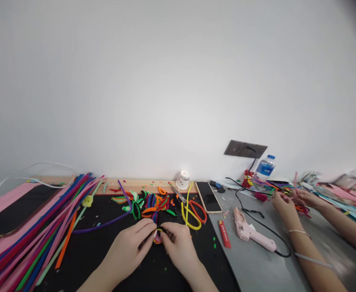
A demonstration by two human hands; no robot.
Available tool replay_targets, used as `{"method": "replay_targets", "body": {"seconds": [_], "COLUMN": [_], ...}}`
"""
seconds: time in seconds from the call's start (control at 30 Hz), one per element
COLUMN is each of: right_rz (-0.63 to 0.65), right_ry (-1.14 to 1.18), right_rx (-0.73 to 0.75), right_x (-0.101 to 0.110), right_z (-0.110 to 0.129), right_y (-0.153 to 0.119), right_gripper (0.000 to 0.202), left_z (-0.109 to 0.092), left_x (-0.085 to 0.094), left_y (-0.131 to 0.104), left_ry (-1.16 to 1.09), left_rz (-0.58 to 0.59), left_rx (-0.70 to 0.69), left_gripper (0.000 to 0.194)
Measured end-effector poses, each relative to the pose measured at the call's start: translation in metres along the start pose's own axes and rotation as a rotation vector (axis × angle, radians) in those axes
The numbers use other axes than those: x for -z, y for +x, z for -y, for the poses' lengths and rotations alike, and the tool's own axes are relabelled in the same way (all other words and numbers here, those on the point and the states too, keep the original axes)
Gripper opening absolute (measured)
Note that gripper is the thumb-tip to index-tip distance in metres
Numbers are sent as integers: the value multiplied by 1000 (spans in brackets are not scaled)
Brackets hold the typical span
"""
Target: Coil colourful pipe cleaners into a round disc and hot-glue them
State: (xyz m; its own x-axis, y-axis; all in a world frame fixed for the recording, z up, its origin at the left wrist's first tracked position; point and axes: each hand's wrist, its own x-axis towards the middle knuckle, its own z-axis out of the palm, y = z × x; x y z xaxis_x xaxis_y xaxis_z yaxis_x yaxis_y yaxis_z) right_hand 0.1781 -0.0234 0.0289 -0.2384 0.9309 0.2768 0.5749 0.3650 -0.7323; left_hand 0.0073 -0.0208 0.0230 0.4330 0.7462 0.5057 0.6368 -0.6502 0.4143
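Note:
My left hand point(133, 246) and my right hand point(178, 245) meet over the black mat point(114, 259), fingertips pinched on a small looped pipe cleaner piece point(157, 237) with orange, pink and dark strands. The fingers cover much of it. Just beyond them lies a pile of bent pipe cleaner shapes point(153, 202) in green, orange, blue and red. A purple pipe cleaner point(105, 224) curves across the mat on the left. A yellow pipe cleaner loop point(193, 219) and scissors with orange handles point(200, 209) lie beyond my right hand.
Long pipe cleaners point(44, 235) are bundled at left. Along the right are a phone point(209, 197), a red lighter point(224, 234), a pink glue gun point(251, 231) with its cord, and a water bottle point(264, 168). A white paper cup point(183, 180) stands by the wall. Another person's hands point(287, 205) work at far right.

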Motion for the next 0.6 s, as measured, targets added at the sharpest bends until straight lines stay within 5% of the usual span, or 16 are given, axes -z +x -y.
{"method": "replay_targets", "body": {"seconds": [0.6], "right_rz": [11], "right_ry": [8], "right_rx": [-18], "right_x": [1], "right_z": [1], "right_y": [0], "right_gripper": [17], "left_z": [0], "left_x": [1], "left_y": [-1], "left_ry": [24], "left_rz": [41], "left_rx": [-5], "left_gripper": [24]}}
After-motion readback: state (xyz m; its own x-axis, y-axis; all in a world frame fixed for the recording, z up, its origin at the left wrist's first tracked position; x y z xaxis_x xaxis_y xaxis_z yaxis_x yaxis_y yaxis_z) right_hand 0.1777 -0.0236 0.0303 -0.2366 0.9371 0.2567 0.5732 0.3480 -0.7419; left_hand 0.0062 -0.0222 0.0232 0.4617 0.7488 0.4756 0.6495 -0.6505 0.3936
